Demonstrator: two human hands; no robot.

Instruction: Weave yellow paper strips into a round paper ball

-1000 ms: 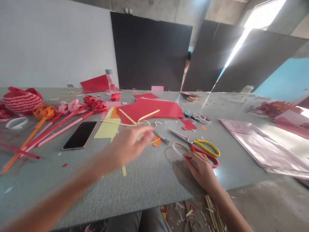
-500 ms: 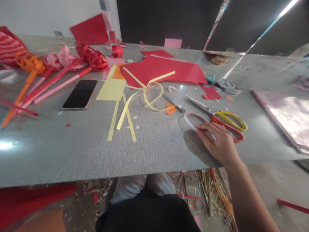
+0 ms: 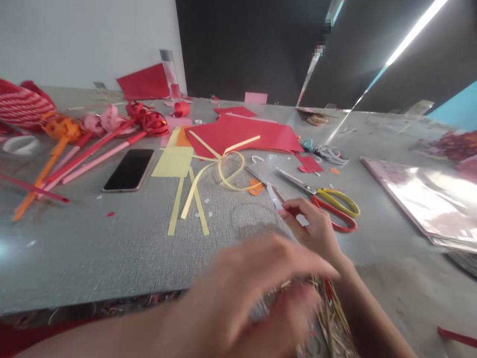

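My right hand (image 3: pixel 315 226) pinches a thin white ring, which looks like a roll of tape (image 3: pixel 275 196), just above the table. Blurred by motion, my left hand (image 3: pixel 257 283) reaches across the front edge from the lower left; a gap shows between its thumb and fingers, and nothing is seen in it. Beside the right hand lie scissors (image 3: pixel 316 191) with one yellow and one red handle. A small knife-like blade (image 3: pixel 257 175) rests by an orange paper scrap (image 3: pixel 256 187). Curled yellow paper strips (image 3: pixel 227 171) spread over the middle of the table.
Red paper sheets (image 3: pixel 246 136) and a yellow sheet (image 3: pixel 173 163) lie further back. A phone (image 3: pixel 129 170) sits left of them, near paper flowers on wrapped stems (image 3: pixel 100 154). Clear plastic packets (image 3: pixel 406 194) lie at the right. The table (image 3: pixel 122 263) ends at its front edge.
My left hand has come into view from the lower left. The white ring in my right hand has been lifted and turned nearly edge-on. The camera view has tilted up slightly.
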